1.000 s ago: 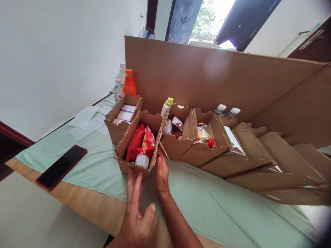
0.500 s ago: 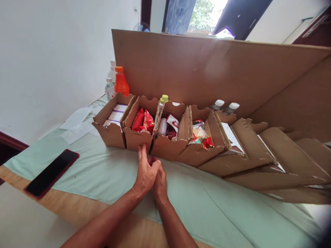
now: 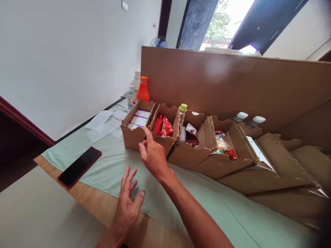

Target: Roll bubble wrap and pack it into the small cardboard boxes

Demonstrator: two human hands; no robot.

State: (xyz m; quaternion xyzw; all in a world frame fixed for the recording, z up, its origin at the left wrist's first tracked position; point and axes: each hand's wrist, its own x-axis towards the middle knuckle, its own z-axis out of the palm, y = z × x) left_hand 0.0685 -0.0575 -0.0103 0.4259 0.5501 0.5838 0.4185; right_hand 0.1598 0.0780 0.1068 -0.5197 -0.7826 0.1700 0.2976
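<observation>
My right hand point(image 3: 154, 156) is in front of the first two cardboard boxes, its index finger stretched out toward the leftmost box point(image 3: 131, 139). The thumb is apart from that finger, and nothing shows between them. White packs with purple edges point(image 3: 139, 121) lie inside that box. Red snack packets point(image 3: 166, 127) fill the second cardboard box point(image 3: 173, 140), partly behind my hand. Lower down, my left hand point(image 3: 128, 201) hovers over the table's near edge, empty, with its fingers spread.
More cardboard boxes point(image 3: 192, 155) run rightward in a row. Bottles, including an orange one point(image 3: 143, 91), stand behind. A tall cardboard panel point(image 3: 207, 79) backs the row. A phone point(image 3: 79, 167) and clear plastic sheets point(image 3: 103, 127) lie on the green cloth point(image 3: 108, 172).
My hands were together in front of the second box. They have parted: the right one rose toward the leftmost box, the left one drew back and spread. The view has turned left.
</observation>
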